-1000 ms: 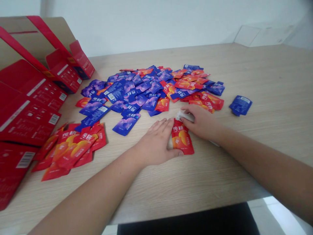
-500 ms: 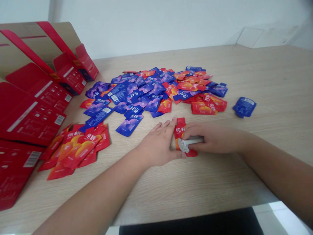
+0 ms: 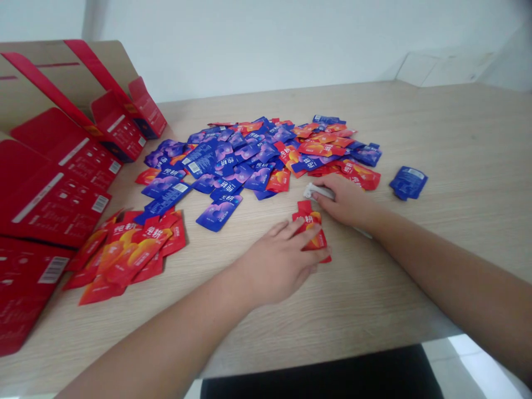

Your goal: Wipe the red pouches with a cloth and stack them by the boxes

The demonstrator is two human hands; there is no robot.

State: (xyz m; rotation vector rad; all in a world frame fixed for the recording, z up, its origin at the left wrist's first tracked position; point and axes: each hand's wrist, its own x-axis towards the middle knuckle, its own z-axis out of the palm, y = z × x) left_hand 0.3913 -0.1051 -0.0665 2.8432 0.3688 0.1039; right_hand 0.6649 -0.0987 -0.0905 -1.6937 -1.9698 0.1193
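My left hand (image 3: pixel 282 260) lies with its fingers spread over a red and orange pouch (image 3: pixel 312 220) on the table, covering its lower left part. Just above and to the right, my right hand (image 3: pixel 347 202) is closed round a small whitish-grey tool (image 3: pixel 320 192), whose rounded head points left. The tool is near the front edge of a big loose pile of blue and red pouches (image 3: pixel 249 149). One blue pouch (image 3: pixel 408 182) lies apart on the right.
Red boxes (image 3: pixel 78 194) with open flaps stand along the left side. Beside them is a small heap of red pouches (image 3: pixel 133 249). A white wall (image 3: pixel 270 44) runs behind the table (image 3: pixel 257 338), and a white panel (image 3: pixel 444 67) shows at the back right.
My right hand has moved up and away from the red pouch with the tool. My left hand has shifted from the pouch's left edge onto it.
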